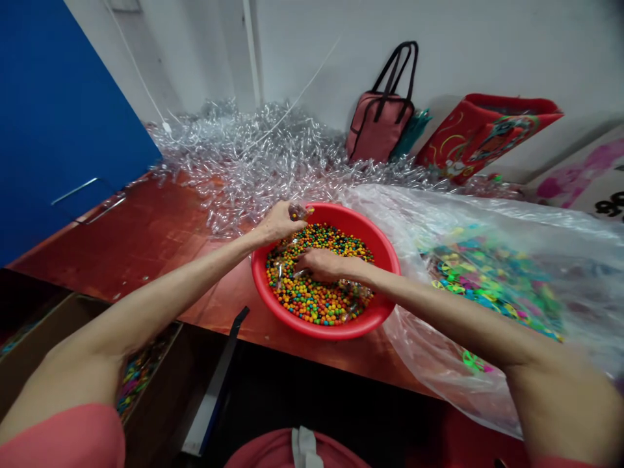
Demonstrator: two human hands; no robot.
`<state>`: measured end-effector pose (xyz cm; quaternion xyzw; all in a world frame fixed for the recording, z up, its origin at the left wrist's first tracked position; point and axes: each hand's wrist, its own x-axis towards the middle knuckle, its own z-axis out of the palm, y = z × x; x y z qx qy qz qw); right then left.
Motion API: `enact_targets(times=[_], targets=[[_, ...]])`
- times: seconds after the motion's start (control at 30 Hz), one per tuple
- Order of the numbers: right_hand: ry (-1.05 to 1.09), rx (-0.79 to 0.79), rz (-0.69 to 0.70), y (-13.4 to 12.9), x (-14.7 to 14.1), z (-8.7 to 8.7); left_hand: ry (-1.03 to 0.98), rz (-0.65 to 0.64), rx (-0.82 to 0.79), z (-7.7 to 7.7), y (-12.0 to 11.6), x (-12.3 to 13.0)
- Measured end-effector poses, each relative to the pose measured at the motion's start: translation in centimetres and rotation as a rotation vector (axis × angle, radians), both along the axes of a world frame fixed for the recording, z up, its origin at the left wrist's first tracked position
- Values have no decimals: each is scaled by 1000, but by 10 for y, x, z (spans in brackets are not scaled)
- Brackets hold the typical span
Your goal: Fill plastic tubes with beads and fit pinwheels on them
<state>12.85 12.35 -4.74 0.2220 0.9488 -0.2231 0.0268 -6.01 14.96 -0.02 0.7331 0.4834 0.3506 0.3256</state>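
A red plastic basin (pixel 390 286) is filled with small multicoloured balls (pixel 322 302). At its far left rim, my left hand (pixel 279 224) is closed around a clear plastic tube (pixel 298 211) with a few balls in it. My right hand (pixel 322 265) reaches down into the balls near the middle of the basin. Its fingers are curled together, and their tips are hidden, so what they hold cannot be made out. Several clear plastic tubes (pixel 279 270) lie among the balls, partly buried and hard to separate.
Clear tubes (pixel 273 149) are heaped along the wall. A clear plastic bag (pixel 487 214) of colourful wheel-like pieces (pixel 497 279) lies at right. Behind stand a pink bag (pixel 377 123) and a red bag (pixel 478 136). Below the table's left edge are cardboard boxes (pixel 151 383).
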Motion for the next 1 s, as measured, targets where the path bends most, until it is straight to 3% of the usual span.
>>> enact_targets(times=[0.13, 0.27, 0.37, 0.43, 0.5, 0.6, 0.8, 0.87, 1.0], targets=[[-105, 141, 22, -22, -15, 7, 60, -15, -1, 6, 4, 9], [-97, 8, 83, -28, -15, 13, 83, -2, 4, 14, 7, 14], [-18, -112, 84, -14, -3, 18, 22, 3, 10, 17, 8, 11], [47, -8, 19, 1, 3, 22, -28, 3, 15, 19, 7, 6], [36, 197, -9, 16, 2, 24, -59, -2, 21, 20, 5, 2], [-104, 343, 104, 30, -9, 23, -78, -10, 2, 19, 3, -3], [-255, 430, 238, 5, -17, 11, -8, -24, -27, 15, 1, -4], [-207, 408, 275, -8, -11, 9, 45, -62, -15, 12, 3, -1], [-81, 177, 258, -16, 1, 6, 201, -140, 14, 3, 9, 10]])
